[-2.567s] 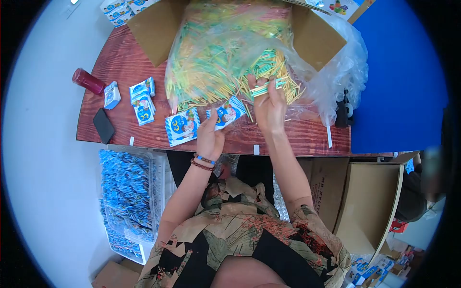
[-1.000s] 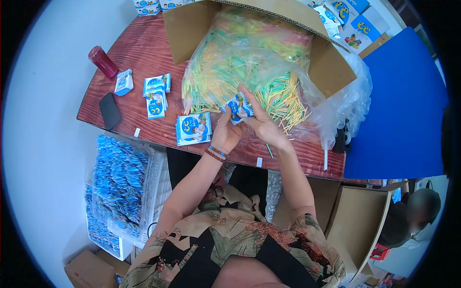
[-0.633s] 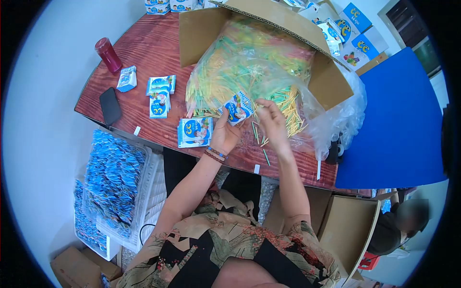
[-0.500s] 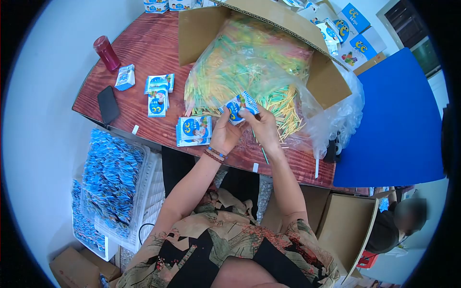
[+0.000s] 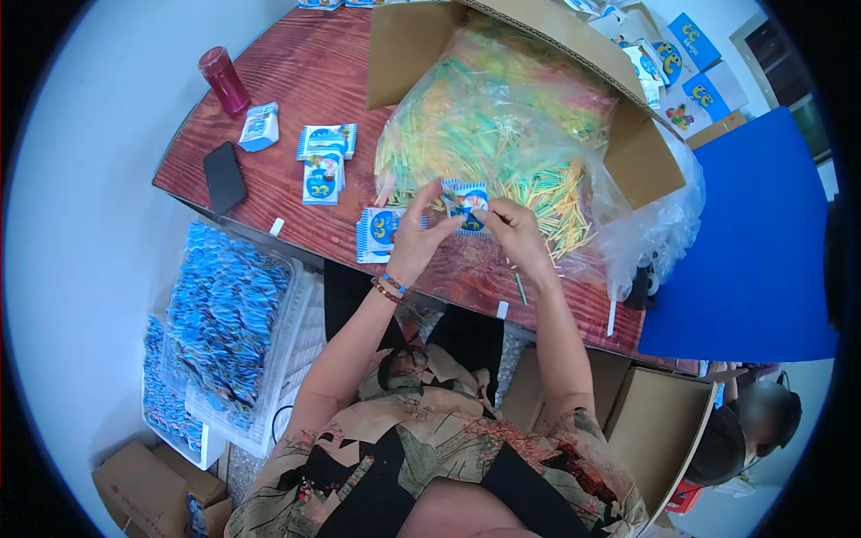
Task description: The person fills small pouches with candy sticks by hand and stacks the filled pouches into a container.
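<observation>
A small blue and white packet [image 5: 467,204] is held upright above the table between my two hands. My left hand [image 5: 421,235] pinches its lower left edge with the thumb, the index finger raised beside it. On the packet's right side, my right hand [image 5: 517,235] grips it with thumb and fingers. Just behind are loose yellow and green sticks [image 5: 560,211], spilling from a clear plastic bag [image 5: 484,117] inside an open cardboard box [image 5: 641,157]. More blue and white packets [image 5: 375,235] lie left of my left hand, partly behind it.
On the red-brown table [image 5: 269,81] are a stack of packets [image 5: 321,177], a white-blue pack [image 5: 259,127], a dark phone [image 5: 224,177] and a red jar [image 5: 224,81]. A bin of blue packets [image 5: 224,314] stands lower left. A blue panel [image 5: 744,251] and another person [image 5: 735,439] are at right.
My left hand has shifted its hold to the packet's lower edge, and the packet has turned more upright. Earlier, my right hand held several sticks; none show in it now. The view has shifted.
</observation>
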